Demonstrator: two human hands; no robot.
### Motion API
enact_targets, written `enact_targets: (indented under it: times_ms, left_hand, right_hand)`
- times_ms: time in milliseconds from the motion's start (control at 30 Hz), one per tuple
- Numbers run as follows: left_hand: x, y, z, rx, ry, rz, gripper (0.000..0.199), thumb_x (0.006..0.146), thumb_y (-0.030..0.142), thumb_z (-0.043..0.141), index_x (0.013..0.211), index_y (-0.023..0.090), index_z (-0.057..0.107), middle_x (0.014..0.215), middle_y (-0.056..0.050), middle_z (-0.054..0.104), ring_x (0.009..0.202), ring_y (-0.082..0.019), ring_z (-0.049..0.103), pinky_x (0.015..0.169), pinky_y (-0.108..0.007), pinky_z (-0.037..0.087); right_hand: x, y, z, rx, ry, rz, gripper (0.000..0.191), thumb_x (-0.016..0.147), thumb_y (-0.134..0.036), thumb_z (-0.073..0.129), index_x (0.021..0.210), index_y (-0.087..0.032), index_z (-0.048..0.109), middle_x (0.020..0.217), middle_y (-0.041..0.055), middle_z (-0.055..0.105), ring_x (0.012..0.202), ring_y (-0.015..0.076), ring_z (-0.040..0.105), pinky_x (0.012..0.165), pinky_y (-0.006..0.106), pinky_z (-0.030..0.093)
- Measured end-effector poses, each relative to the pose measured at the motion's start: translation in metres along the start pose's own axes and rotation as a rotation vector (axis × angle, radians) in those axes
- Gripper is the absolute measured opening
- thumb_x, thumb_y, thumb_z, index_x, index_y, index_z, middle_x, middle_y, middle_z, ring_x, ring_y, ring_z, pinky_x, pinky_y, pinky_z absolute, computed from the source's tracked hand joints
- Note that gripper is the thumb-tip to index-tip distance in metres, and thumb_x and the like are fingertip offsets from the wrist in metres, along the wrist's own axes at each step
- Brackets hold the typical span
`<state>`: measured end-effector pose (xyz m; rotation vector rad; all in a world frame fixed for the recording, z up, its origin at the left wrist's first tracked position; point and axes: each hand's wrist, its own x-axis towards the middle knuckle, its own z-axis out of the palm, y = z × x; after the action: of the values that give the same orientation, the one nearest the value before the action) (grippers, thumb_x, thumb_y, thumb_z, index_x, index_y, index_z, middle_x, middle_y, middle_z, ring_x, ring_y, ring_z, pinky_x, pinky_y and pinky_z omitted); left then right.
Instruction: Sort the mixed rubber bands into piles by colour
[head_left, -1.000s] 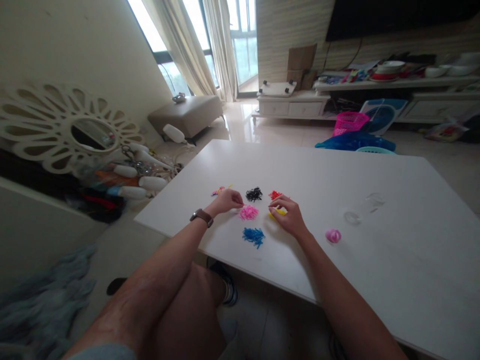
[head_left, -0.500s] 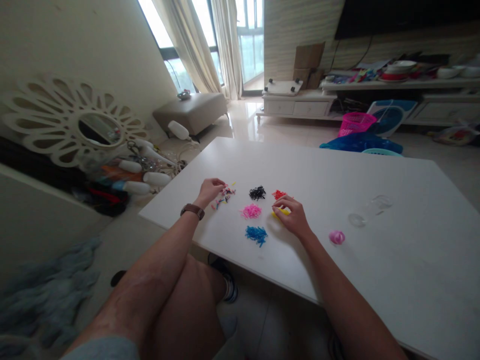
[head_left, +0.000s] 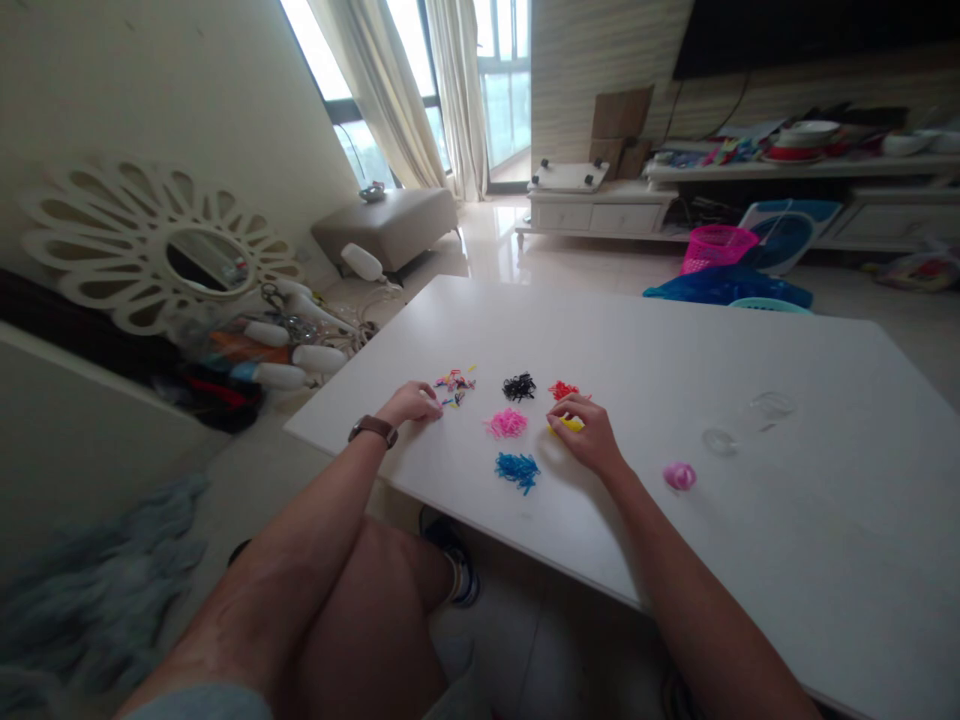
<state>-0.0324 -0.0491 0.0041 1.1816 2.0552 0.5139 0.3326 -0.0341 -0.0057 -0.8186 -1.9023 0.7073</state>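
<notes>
My left hand point(head_left: 411, 403) is low at the left side of the white table point(head_left: 637, 350), fingers pinched at the near edge of a loose pile of mixed-colour small rubber bands point(head_left: 456, 382). Something pinkish shows at its fingertips, too small to name. My right hand point(head_left: 590, 432) rests with curled fingers over a yellow pile of bands point(head_left: 566, 424), partly hiding it; what the fingers hold cannot be made out. Between the hands lie black bands point(head_left: 519, 387), pink bands point(head_left: 508, 423) and blue bands point(head_left: 517, 470). Red bands point(head_left: 564, 390) sit just beyond my right hand.
To the right on the table are a shiny pink round object point(head_left: 679, 476) and clear plastic pieces point(head_left: 721, 441). Beyond the far edge stand a pink basket point(head_left: 718, 245) and a blue plastic bag point(head_left: 731, 286). A flower-shaped mirror frame point(head_left: 97, 245) leans at left.
My left hand has moved toward me and slightly left, from the top of the mixed pile to its near edge. My right hand stays over the yellow bands.
</notes>
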Motion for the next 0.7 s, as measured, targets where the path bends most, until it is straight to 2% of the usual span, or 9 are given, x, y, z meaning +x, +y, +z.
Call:
enact_targets:
  times_ms: [133, 267, 400, 600, 700]
  left_hand:
    - [0.0034, 0.0046, 0.0076, 0.090, 0.031, 0.111, 0.025, 0.053, 0.019, 0.079, 0.077, 0.016, 0.072, 0.059, 0.001, 0.065, 0.053, -0.013, 0.057, 0.051, -0.023, 0.041]
    - [0.0057, 0.0063, 0.0085, 0.126, 0.041, 0.150, 0.010, 0.055, 0.019, 0.075, 0.065, 0.017, 0.074, 0.058, 0.000, 0.066, 0.057, -0.014, 0.058, 0.054, -0.024, 0.041]
    - [0.0060, 0.0058, 0.0074, 0.112, 0.057, 0.122, 0.005, 0.055, 0.018, 0.074, 0.060, 0.018, 0.074, 0.055, -0.001, 0.067, 0.057, -0.014, 0.057, 0.055, -0.024, 0.040]
    - [0.0041, 0.0067, 0.0035, 0.110, 0.075, 0.077, 0.005, 0.056, 0.016, 0.072, 0.061, 0.014, 0.074, 0.055, -0.003, 0.066, 0.058, -0.014, 0.058, 0.055, -0.023, 0.041]
    - [0.0043, 0.0060, 0.0001, 0.002, 0.085, 0.065, 0.008, 0.056, 0.017, 0.076, 0.063, 0.014, 0.073, 0.056, -0.003, 0.066, 0.060, -0.015, 0.060, 0.057, -0.023, 0.044]
  right_hand:
    - [-0.0003, 0.0002, 0.0004, -0.003, -0.012, 0.001, 0.013, 0.087, -0.025, 0.064, 0.074, -0.023, 0.067, 0.082, 0.0035, 0.069, 0.078, 0.0200, 0.064, 0.074, 0.037, 0.051]
    - [-0.0006, 0.0012, 0.0007, 0.011, -0.021, -0.004, 0.013, 0.087, -0.024, 0.065, 0.074, -0.022, 0.067, 0.082, 0.0031, 0.068, 0.078, 0.0197, 0.064, 0.074, 0.036, 0.050]
    - [-0.0006, 0.0022, 0.0010, 0.011, -0.021, -0.007, 0.014, 0.087, -0.024, 0.064, 0.073, -0.022, 0.066, 0.081, 0.0034, 0.068, 0.078, 0.0194, 0.063, 0.074, 0.035, 0.049]
    - [-0.0002, 0.0012, 0.0009, 0.001, -0.020, -0.002, 0.015, 0.087, -0.024, 0.065, 0.072, -0.021, 0.065, 0.081, 0.0036, 0.067, 0.078, 0.0190, 0.063, 0.075, 0.034, 0.048]
    - [-0.0001, 0.0005, 0.0008, 0.003, -0.023, 0.002, 0.015, 0.087, -0.025, 0.065, 0.072, -0.021, 0.066, 0.080, 0.0037, 0.067, 0.078, 0.0190, 0.063, 0.075, 0.034, 0.048]
